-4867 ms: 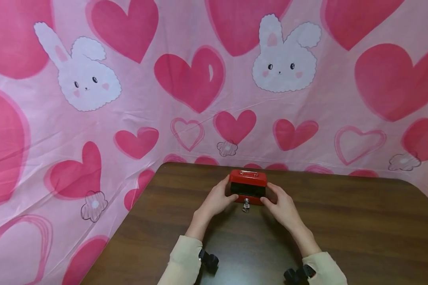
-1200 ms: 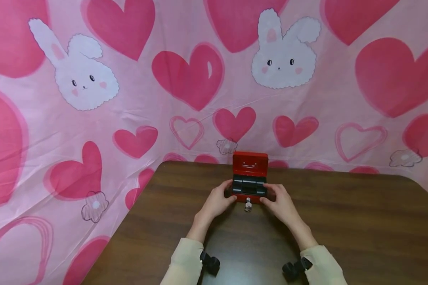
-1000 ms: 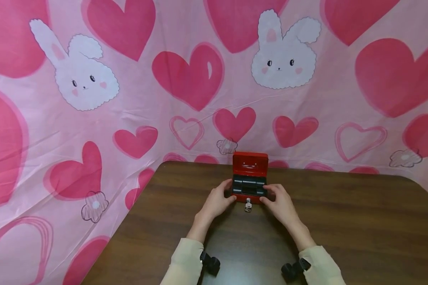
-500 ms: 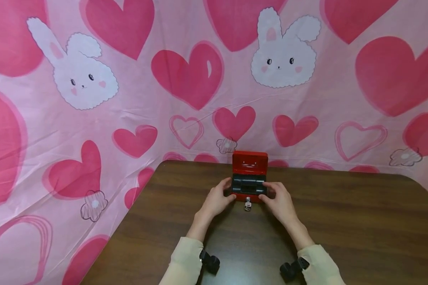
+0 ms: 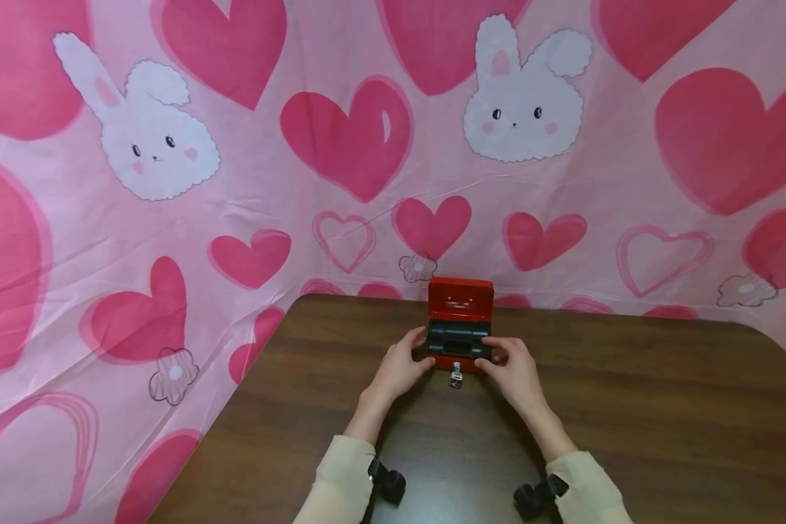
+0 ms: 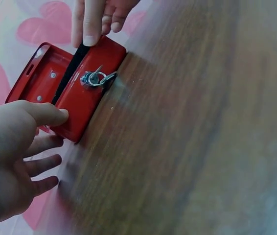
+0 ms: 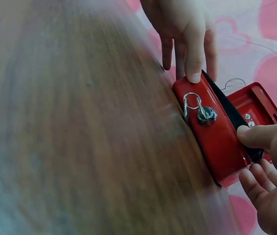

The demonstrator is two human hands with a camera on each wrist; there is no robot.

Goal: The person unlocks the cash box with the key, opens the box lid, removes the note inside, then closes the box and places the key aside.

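A small red cash box stands at the table's far edge, its lid upright and a black tray showing inside. A key on a ring sits in the front lock. My left hand is at the box's left end, with its thumb resting on the front corner and its fingers spread beside the box. At the right end is my right hand; its thumb lies on the front rim by the tray, and the fingers hang loosely beside the box.
The dark wooden table runs toward me and to the right. A pink cloth with hearts and white rabbits hangs close behind the box and drapes past the table's left edge. Black wrist mounts sit at both cuffs.
About five seconds ago the lid was only partly raised; now it stands upright. Over the last second both hands have stayed at the box's ends, shifting only slightly.
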